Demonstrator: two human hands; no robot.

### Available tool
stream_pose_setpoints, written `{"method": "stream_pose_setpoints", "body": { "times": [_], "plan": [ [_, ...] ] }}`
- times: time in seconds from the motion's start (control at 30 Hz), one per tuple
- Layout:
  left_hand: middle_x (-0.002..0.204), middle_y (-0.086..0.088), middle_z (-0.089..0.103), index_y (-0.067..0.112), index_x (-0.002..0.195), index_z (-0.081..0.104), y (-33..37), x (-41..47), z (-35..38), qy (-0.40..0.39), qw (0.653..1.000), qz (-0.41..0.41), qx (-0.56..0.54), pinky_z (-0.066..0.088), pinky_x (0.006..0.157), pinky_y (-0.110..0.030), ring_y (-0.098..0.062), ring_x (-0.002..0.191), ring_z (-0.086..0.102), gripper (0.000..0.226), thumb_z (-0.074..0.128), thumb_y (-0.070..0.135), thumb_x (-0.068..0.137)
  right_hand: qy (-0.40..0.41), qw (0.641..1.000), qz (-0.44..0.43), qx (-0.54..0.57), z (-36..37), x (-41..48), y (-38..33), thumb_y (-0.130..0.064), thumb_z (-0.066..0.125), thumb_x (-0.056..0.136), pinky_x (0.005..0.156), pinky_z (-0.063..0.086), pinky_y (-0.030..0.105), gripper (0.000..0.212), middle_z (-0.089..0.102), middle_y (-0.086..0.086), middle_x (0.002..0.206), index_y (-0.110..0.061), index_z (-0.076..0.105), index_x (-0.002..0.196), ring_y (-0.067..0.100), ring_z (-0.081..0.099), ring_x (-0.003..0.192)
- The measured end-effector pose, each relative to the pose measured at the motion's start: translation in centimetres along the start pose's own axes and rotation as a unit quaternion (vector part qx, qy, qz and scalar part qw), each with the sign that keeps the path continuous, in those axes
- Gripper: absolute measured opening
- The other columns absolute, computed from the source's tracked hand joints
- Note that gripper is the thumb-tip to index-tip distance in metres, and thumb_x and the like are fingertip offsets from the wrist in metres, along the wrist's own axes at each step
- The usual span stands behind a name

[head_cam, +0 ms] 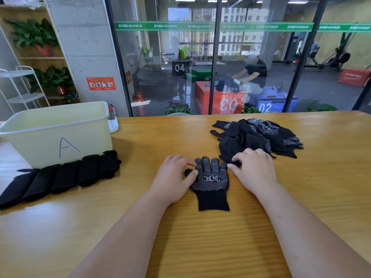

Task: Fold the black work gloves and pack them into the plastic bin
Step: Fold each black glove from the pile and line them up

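Observation:
A black work glove (210, 183) with white grip dots lies flat on the wooden table (200, 237), fingers pointing away from me. My left hand (172, 177) rests at its left side, fingertips touching the thumb and index finger. My right hand (255, 169) lies at its right edge, fingers spread, touching the little finger. A heap of unfolded black gloves (259, 137) sits behind my right hand. Several folded gloves (60, 177) lie in a row in front of the cream plastic bin (58, 133) marked "A" at the left.
A white bottle (112, 121) stands behind the bin's right corner. A glass wall runs along the table's far edge, with a seated person and numbered boxes beyond it. A white rack (22, 87) and plant shelves stand at the far left.

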State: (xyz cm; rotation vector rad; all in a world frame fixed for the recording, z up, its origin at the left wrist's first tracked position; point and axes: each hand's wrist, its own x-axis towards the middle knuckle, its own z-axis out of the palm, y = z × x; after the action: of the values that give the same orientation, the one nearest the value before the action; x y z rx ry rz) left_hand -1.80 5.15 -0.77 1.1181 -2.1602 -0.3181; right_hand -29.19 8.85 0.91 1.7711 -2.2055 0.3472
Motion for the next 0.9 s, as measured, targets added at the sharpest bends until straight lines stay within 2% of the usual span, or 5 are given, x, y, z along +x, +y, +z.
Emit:
{"method": "stream_pose_setpoints", "body": {
  "times": [0.17,0.43,0.67,0.8,0.9],
  "plan": [
    [0.116,0.018,0.064,0.033,0.119,0.072,0.2,-0.1,0.0,0.010,1.000,-0.002,-0.004,0.045,0.106,-0.036,-0.011,0.121,0.047,0.022,0.067,0.042,0.100,0.073,0.990,0.039,0.117,-0.3,0.0,0.7,-0.050,0.062,0.101,0.087,0.053,0.041,0.021,0.070,-0.011,0.100,-0.036,0.076,0.108,0.021,0.058,0.104],
    [0.115,0.018,0.067,0.029,0.115,0.074,0.5,-0.1,-0.3,0.042,0.999,0.003,-0.020,0.043,0.102,-0.028,-0.010,0.119,0.051,0.017,0.068,0.033,0.099,0.094,0.825,0.127,0.542,-2.0,-0.2,1.0,-0.051,0.061,0.099,0.082,0.062,0.057,0.022,0.075,-0.004,0.086,-0.032,0.072,0.097,0.024,0.074,0.086],
    [0.106,0.019,0.076,0.030,0.118,0.079,2.5,0.0,-0.8,0.047,0.982,-0.035,-0.180,0.053,0.090,-0.020,-0.002,0.105,0.069,0.018,0.066,0.033,0.105,0.046,0.858,-0.015,0.511,-3.3,-2.5,-2.9,-0.038,0.069,0.101,0.079,0.057,0.037,0.011,0.075,-0.014,0.087,-0.032,0.076,0.096,0.007,0.069,0.082],
    [0.081,0.021,0.073,0.030,0.100,0.078,3.9,0.0,-1.1,-0.015,0.964,-0.101,-0.244,0.048,0.073,-0.021,0.004,0.078,0.064,0.033,0.055,0.051,0.109,-0.061,0.893,-0.151,0.420,-3.1,-4.7,-5.8,-0.054,0.057,0.103,0.091,0.054,0.030,0.027,0.069,-0.025,0.111,-0.039,0.074,0.119,-0.002,0.064,0.107],
    [0.096,0.016,0.080,0.028,0.108,0.082,3.6,0.0,-1.2,-0.003,0.957,-0.129,-0.261,0.058,0.087,-0.031,-0.001,0.093,0.073,0.026,0.063,0.045,0.106,-0.079,0.896,-0.177,0.400,-2.6,-4.9,-6.1,-0.051,0.052,0.107,0.100,0.052,0.034,0.031,0.065,-0.029,0.122,-0.040,0.071,0.129,-0.003,0.058,0.119]
  ]
}}
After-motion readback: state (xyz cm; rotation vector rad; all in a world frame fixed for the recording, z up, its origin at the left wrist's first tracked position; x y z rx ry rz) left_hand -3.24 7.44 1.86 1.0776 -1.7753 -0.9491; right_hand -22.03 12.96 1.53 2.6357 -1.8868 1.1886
